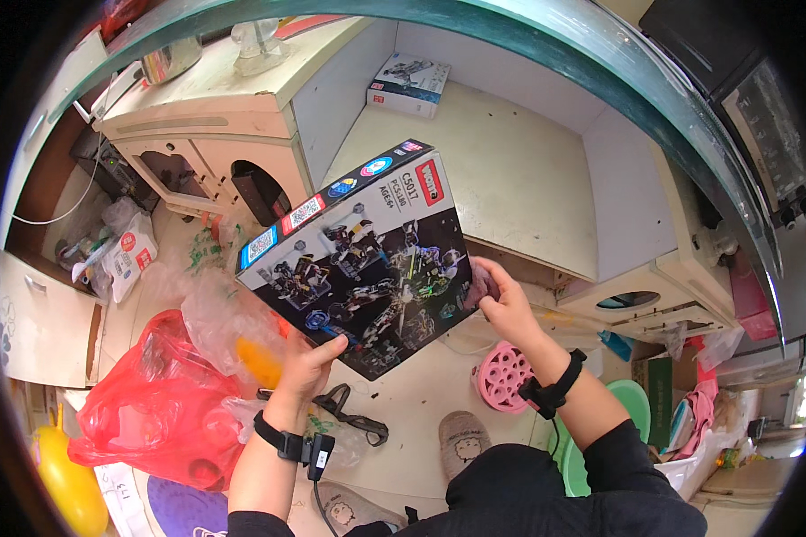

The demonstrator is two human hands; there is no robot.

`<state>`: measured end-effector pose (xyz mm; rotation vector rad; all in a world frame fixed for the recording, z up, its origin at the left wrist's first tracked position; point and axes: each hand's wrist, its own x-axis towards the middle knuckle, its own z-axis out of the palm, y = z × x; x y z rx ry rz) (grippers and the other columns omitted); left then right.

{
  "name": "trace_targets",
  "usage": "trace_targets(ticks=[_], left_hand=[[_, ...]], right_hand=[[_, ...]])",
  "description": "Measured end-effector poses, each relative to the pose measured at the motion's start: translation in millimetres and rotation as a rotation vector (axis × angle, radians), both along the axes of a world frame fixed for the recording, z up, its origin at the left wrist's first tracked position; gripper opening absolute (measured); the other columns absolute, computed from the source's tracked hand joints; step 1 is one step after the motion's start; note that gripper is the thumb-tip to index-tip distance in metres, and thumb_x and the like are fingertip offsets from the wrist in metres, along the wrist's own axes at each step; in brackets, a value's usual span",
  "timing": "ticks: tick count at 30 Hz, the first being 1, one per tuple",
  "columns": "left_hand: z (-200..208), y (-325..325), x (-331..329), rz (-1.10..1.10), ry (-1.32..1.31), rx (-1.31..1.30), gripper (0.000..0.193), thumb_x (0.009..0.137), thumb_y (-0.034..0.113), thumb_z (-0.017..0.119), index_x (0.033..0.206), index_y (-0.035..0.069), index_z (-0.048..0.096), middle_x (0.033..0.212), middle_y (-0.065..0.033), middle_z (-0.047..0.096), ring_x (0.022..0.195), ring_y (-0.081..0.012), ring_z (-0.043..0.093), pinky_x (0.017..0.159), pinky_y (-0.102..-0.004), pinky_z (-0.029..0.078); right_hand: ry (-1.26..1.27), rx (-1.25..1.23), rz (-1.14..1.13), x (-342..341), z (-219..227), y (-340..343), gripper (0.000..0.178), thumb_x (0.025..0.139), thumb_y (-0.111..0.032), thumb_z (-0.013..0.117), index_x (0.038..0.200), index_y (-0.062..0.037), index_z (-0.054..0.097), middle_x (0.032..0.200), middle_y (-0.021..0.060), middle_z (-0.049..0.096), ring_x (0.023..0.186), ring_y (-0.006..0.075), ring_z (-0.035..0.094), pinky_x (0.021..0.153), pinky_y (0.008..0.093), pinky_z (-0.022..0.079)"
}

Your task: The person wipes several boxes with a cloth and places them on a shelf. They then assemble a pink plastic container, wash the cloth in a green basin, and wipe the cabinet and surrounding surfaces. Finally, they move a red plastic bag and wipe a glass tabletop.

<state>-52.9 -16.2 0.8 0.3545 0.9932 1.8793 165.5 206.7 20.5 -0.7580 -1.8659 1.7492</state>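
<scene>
A dark, flat toy box, printed with pictures of building-block models, is tilted up in front of me. My left hand grips its lower left edge, with the thumb on the printed front. Bunched in my right hand is a small mauve cloth, pressed against the box's right edge. The fingers behind the box are hidden. Beyond it, a smaller white-and-blue box lies at the back corner of the pale cabinet shelf.
On the floor at left lie a red plastic bag and a yellow balloon-like object. A pink perforated basket and a green basin stand at right. A glass edge arches overhead. Black straps lie near my slippers.
</scene>
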Motion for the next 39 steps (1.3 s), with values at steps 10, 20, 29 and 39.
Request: trace_targets(ticks=[10, 20, 29, 39], left_hand=[[-30, -14, -13, -0.021, -0.291, -0.121, 0.050, 0.085, 0.013, 0.065, 0.131, 0.003, 0.048, 0.125, -0.0108, 0.058, 0.111, -0.0295, 0.058, 0.101, -0.0497, 0.040], [5, 21, 47, -0.108, -0.627, -0.057, 0.051, 0.093, 0.034, 0.058, 0.136, 0.013, 0.040, 0.124, -0.0077, 0.057, 0.119, -0.0294, 0.051, 0.100, -0.0601, 0.036], [42, 41, 63, -0.142, -0.639, 0.052, 0.052, 0.098, 0.039, 0.046, 0.140, 0.010, 0.035, 0.140, -0.0128, 0.045, 0.127, -0.0340, 0.044, 0.103, -0.0636, 0.031], [38, 53, 62, -0.130, -0.495, -0.047, 0.052, 0.093, 0.030, 0.058, 0.138, 0.012, 0.038, 0.135, -0.0100, 0.050, 0.122, -0.0312, 0.050, 0.098, -0.0620, 0.038]], right_hand=[[-0.081, -0.513, -0.098, 51, 19, 20, 0.047, 0.073, 0.009, 0.045, 0.118, 0.0009, 0.053, 0.102, 0.0128, 0.064, 0.088, 0.0222, 0.065, 0.076, 0.0334, 0.053], [0.386, -0.011, -0.355, 3, -6, -23, 0.042, 0.092, 0.008, 0.048, 0.133, -0.0037, 0.048, 0.132, 0.0068, 0.053, 0.117, 0.0140, 0.052, 0.099, 0.0291, 0.041], [0.198, 0.816, -0.131, 47, 6, -73, 0.036, 0.074, 0.014, 0.059, 0.105, -0.0051, 0.060, 0.125, 0.0168, 0.056, 0.119, 0.0363, 0.053, 0.099, 0.0436, 0.042], [0.104, -0.406, -0.114, 99, 1, -21, 0.022, 0.085, -0.012, 0.057, 0.106, -0.0037, 0.057, 0.115, 0.0110, 0.060, 0.106, 0.0238, 0.059, 0.093, 0.0379, 0.047]])
